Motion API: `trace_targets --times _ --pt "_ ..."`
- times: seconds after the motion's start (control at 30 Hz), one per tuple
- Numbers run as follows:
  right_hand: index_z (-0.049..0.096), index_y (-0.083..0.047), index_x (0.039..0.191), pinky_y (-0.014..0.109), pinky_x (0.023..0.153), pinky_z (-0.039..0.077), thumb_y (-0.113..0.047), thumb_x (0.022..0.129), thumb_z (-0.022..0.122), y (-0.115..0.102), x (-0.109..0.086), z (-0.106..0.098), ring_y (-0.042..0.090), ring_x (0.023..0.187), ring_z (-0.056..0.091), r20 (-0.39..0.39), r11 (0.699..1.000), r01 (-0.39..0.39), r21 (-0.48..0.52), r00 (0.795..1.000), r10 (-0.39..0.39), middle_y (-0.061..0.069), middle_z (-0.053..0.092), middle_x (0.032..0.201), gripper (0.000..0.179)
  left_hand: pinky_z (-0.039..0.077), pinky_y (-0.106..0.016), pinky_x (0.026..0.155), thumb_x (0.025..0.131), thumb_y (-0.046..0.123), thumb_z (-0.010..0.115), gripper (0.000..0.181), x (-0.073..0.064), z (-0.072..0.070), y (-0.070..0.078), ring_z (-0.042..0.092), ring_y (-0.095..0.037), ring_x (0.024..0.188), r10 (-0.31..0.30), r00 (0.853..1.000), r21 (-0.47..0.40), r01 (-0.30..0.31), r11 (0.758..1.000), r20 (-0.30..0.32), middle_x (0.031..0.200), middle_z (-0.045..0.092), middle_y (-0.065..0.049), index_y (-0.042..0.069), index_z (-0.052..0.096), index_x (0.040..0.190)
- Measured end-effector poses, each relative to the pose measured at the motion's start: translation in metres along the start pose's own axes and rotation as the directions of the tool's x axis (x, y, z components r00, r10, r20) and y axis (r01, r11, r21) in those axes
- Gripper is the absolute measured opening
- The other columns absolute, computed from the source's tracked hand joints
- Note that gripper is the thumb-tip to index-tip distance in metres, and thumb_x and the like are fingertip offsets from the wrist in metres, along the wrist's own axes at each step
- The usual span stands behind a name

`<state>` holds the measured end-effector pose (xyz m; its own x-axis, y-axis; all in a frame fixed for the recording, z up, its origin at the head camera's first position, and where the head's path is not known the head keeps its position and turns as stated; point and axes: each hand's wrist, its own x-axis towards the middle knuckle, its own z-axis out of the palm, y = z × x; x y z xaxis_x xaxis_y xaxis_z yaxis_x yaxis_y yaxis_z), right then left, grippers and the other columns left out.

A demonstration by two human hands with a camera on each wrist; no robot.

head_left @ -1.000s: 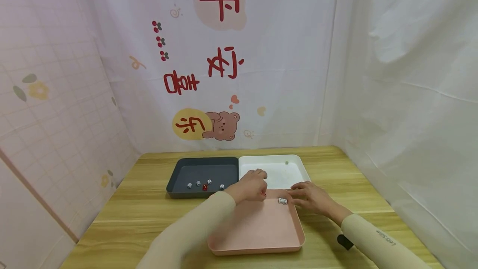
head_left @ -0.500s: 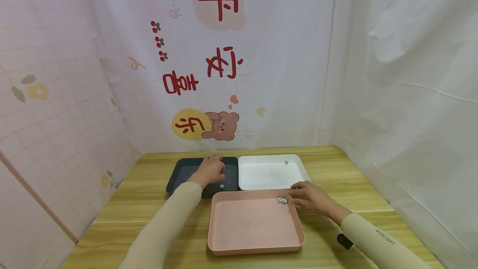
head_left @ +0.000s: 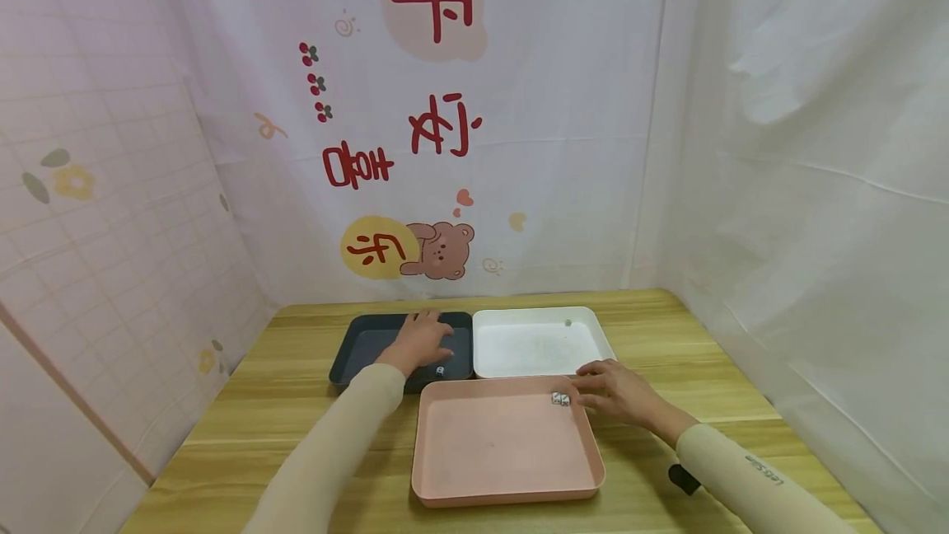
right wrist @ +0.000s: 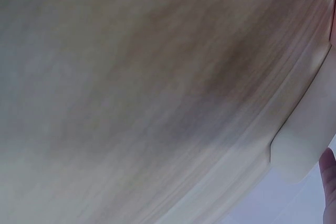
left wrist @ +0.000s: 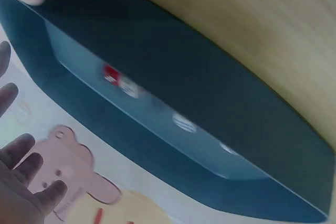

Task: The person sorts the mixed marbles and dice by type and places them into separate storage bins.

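My left hand [head_left: 418,343] hovers over the dark grey tray [head_left: 354,348] with its fingers spread, holding nothing. One white die [head_left: 441,371] shows beside it in the head view. In the left wrist view, a red die [left wrist: 111,74] lies in that tray near a white die [left wrist: 129,86] and another white die [left wrist: 184,122]; the near wall partly hides them. My right hand [head_left: 623,392] rests at the far right corner of the pink tray [head_left: 504,443], fingers loosely extended on its rim. Two white dice [head_left: 561,399] sit side by side inside that corner.
A white tray [head_left: 530,340] stands right of the dark one, behind the pink one, with a small pale spot [head_left: 567,322] near its back wall. Wood-grain table [head_left: 245,427] surrounds the trays. Fabric curtains [head_left: 563,147] enclose the back and sides.
My left hand has gone from the pink tray, where it pinched a red die, left to the dark tray. Its fingers have spread and let go. The right hand has stayed put.
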<state>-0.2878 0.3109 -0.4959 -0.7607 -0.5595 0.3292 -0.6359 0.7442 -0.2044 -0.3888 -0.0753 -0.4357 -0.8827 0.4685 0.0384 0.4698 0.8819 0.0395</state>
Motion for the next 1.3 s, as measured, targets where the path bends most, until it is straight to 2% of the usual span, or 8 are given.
trace_targets --times 0.13,0.27,0.47,0.6,0.77,0.9,1.17,1.3 --pt "0.073 -0.018 0.124 0.049 0.086 0.052 -0.032 0.093 0.071 0.000 0.000 0.001 0.030 0.109 0.059 -0.001 1.000 0.002 -0.006 1.000 -0.002 0.006 0.065 0.119 0.034 0.027 -0.057 0.113 0.088 0.041 0.075 0.044 0.004 -0.001 0.020 0.036 -0.035 0.139 0.041 0.999 -0.032 -0.042 0.999 -0.019 0.149 0.043 -0.016 0.020 0.069 0.127" --pt "0.073 -0.017 0.122 0.049 0.084 0.052 -0.030 0.092 0.072 0.000 0.000 0.000 0.030 0.108 0.060 -0.023 1.000 0.017 -0.005 1.000 -0.017 0.006 0.066 0.118 0.033 0.029 -0.054 0.113 0.088 0.043 0.074 0.041 0.009 -0.001 0.044 0.036 -0.033 0.140 0.125 0.992 -0.032 -0.125 0.992 -0.026 0.150 0.043 -0.015 0.023 0.071 0.124" --pt "0.074 -0.016 0.122 0.050 0.083 0.052 -0.029 0.092 0.072 -0.001 -0.001 -0.001 0.031 0.107 0.060 -0.032 1.000 0.030 -0.005 0.999 -0.030 0.008 0.066 0.118 0.032 0.032 -0.048 0.112 0.089 0.045 0.073 0.035 0.015 0.001 0.088 0.035 -0.029 0.141 0.311 0.949 0.014 -0.311 0.950 -0.050 0.147 0.046 -0.012 0.026 0.074 0.118" --pt "0.073 -0.017 0.123 0.050 0.085 0.052 -0.030 0.093 0.071 0.000 0.000 -0.001 0.030 0.107 0.060 -0.020 1.000 0.024 -0.006 1.000 -0.024 0.007 0.065 0.118 0.033 0.031 -0.045 0.113 0.089 0.047 0.071 0.033 0.015 0.007 0.117 0.032 -0.027 0.143 0.379 0.925 0.056 -0.378 0.924 -0.022 0.150 0.043 -0.009 0.030 0.074 0.118" --pt "0.073 -0.018 0.123 0.049 0.084 0.052 -0.032 0.093 0.070 0.001 -0.001 0.001 0.030 0.106 0.060 -0.019 1.000 0.030 -0.007 0.999 -0.030 0.007 0.066 0.118 0.033 0.029 -0.047 0.114 0.089 0.049 0.071 0.034 0.013 0.017 0.144 0.028 -0.025 0.145 0.383 0.923 0.079 -0.385 0.920 0.037 0.154 0.038 -0.007 0.032 0.073 0.119" --pt "0.072 -0.020 0.125 0.049 0.084 0.052 -0.033 0.093 0.070 0.002 -0.001 0.002 0.029 0.107 0.060 -0.020 1.000 0.030 -0.002 0.999 -0.030 0.008 0.066 0.118 0.034 0.030 -0.046 0.114 0.087 0.051 0.072 0.032 0.014 0.026 0.158 0.028 -0.023 0.145 0.378 0.925 0.117 -0.381 0.917 0.046 0.154 0.038 -0.004 0.036 0.074 0.116" --pt "0.072 -0.020 0.124 0.049 0.085 0.051 -0.032 0.093 0.070 0.003 -0.001 0.003 0.030 0.106 0.060 -0.025 0.999 0.038 -0.010 0.999 -0.039 0.008 0.066 0.118 0.034 0.029 -0.043 0.115 0.091 0.054 0.065 0.045 0.020 0.045 0.171 0.025 -0.021 0.146 0.353 0.929 0.237 -0.371 0.898 0.116 0.155 0.035 0.000 0.065 0.048 0.131" --pt "0.073 -0.019 0.124 0.049 0.086 0.051 -0.031 0.093 0.071 0.003 -0.001 0.002 0.030 0.108 0.060 -0.017 1.000 0.030 0.000 0.999 -0.030 0.008 0.065 0.118 0.034 0.030 -0.042 0.114 0.091 0.052 0.067 0.028 0.020 0.047 0.172 0.027 -0.019 0.145 0.366 0.925 0.251 -0.380 0.890 0.100 0.150 0.041 0.001 0.055 0.062 0.118"
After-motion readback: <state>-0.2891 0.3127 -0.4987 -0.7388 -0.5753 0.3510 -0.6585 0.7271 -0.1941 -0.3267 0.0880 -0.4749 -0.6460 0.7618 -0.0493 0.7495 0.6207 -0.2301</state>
